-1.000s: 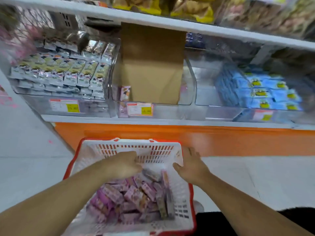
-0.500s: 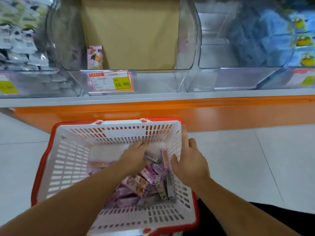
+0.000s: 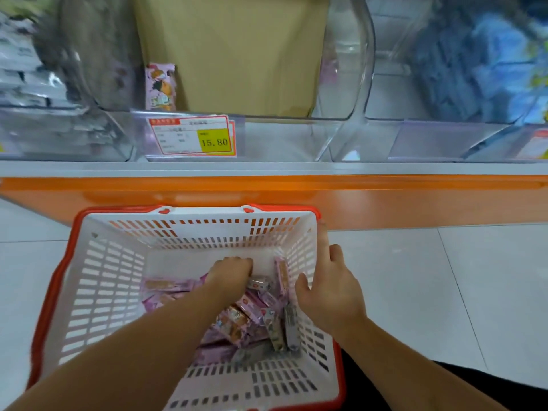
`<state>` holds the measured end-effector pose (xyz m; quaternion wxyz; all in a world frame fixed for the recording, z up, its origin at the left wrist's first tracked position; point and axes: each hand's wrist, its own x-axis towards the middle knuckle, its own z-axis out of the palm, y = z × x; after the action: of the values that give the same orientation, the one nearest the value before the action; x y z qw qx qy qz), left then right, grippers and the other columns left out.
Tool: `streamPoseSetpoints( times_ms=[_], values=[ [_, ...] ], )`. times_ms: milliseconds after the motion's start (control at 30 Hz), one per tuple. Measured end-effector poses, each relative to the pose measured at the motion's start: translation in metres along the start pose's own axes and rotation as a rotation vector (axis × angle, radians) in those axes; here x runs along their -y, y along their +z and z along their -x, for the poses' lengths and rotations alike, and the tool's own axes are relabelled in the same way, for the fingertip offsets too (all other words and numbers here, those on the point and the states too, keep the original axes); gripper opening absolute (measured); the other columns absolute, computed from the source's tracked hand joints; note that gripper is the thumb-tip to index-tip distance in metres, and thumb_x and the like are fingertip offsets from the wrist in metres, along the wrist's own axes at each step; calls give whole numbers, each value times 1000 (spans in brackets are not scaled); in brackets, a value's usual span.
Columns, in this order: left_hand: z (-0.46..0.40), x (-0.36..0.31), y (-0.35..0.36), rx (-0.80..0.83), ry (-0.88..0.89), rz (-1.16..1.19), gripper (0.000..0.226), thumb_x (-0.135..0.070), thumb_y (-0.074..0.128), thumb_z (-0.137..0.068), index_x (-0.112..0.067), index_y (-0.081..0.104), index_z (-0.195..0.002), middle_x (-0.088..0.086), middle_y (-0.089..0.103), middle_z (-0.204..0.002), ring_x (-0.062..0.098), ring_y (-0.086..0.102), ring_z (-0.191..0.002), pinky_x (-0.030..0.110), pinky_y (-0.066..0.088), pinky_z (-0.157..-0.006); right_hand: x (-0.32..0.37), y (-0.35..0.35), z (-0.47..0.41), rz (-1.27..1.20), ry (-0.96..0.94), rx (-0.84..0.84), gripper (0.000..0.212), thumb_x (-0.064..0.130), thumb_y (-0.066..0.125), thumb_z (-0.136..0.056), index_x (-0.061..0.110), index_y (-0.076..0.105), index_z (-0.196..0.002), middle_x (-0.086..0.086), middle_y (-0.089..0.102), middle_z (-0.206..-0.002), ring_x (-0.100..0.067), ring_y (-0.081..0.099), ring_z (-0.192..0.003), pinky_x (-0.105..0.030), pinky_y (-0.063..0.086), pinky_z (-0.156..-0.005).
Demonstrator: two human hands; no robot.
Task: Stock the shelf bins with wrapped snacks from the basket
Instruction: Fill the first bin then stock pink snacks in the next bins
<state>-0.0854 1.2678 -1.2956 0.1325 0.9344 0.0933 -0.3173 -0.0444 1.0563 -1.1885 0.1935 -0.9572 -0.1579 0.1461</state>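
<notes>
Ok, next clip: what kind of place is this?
Most likely a shop aisle: clear shelf bins carry a price tag reading 15.80, and a red-rimmed shopping basket of pink wrapped snacks sits on the tiled floor.

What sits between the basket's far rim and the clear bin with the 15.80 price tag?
In the head view, only the orange shelf base and the grey shelf edge above it; no objects lie there.

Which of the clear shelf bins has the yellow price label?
The middle bin, holding one pink snack and brown cardboard; its label reads 15.80.
</notes>
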Motion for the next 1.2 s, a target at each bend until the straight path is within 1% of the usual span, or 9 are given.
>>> streamPoseSetpoints(
  times_ms=[233,367,500,633,733,833,933,1067,1200],
  values=[
    [32,0,-12,-32,23,-119,26,-7,61,-94,-13,63,-120,8,57,-113,29,58,-106,41,52,-89,5,-4,3,44,30,18,106,36,62,-95,41,-22,-160,2,46,-118,-19,61,-80,-34,56,-64],
    [48,14,-3,0,47,-15,23,-17,50,-102,-13,68,-115,7,50,-114,27,52,-104,44,54,-91,9,-6,5,70,30,22,105,37,61,-95,37,-21,-161,1,45,-116,-18,54,-77,-35,57,-65],
    [49,23,5,-74,52,142,32,-21,49,-101,-23,53,-132,5,45,-132,25,47,-119,41,49,-100,7,-5,3,92,31,24,105,37,62,-95,35,-20,-162,0,46,-119,-17,50,-76,-31,52,-61],
    [24,22,13,24,16,221,61,-36,51,-100,-56,31,-154,9,13,-168,32,16,-153,48,29,-123,3,0,1,93,24,10,106,37,61,-95,37,-22,-161,1,46,-120,-15,53,-75,-26,49,-58],
    [0,25,23,142,-13,119,60,-56,52,-96,-54,34,-153,13,-7,-172,35,-4,-158,51,13,-128,2,2,-1,75,31,8,106,36,60,-95,39,-23,-161,4,45,-119,-16,57,-72,-25,47,-57],
    [-12,27,27,117,33,71,50,-50,50,-98,-44,49,-148,12,12,-169,36,19,-152,50,22,-125,0,5,-2,60,19,-2,107,35,61,-94,40,-22,-161,7,42,-113,-14,54,-68,-25,45,-56],
    [-13,23,20,-6,50,80,39,-33,52,-100,-31,63,-136,4,39,-149,29,48,-126,42,44,-110,-1,4,-3,56,14,6,106,34,61,-94,40,-21,-162,8,41,-109,-11,53,-66,-25,46,-55],
    [4,16,0,-55,75,75,42,-21,52,-102,-35,59,-141,2,43,-146,27,53,-124,41,51,-101,1,2,-2,68,12,11,107,34,61,-94,40,-23,-161,7,42,-111,-12,55,-67,-24,46,-55],
    [48,15,-34,-71,128,216,31,-23,52,-103,-33,63,-130,-8,54,-126,20,63,-105,31,52,-82,7,-4,0,101,16,11,107,39,61,-95,39,-23,-160,5,44,-115,-14,56,-77,-26,50,-61]
  ],
)
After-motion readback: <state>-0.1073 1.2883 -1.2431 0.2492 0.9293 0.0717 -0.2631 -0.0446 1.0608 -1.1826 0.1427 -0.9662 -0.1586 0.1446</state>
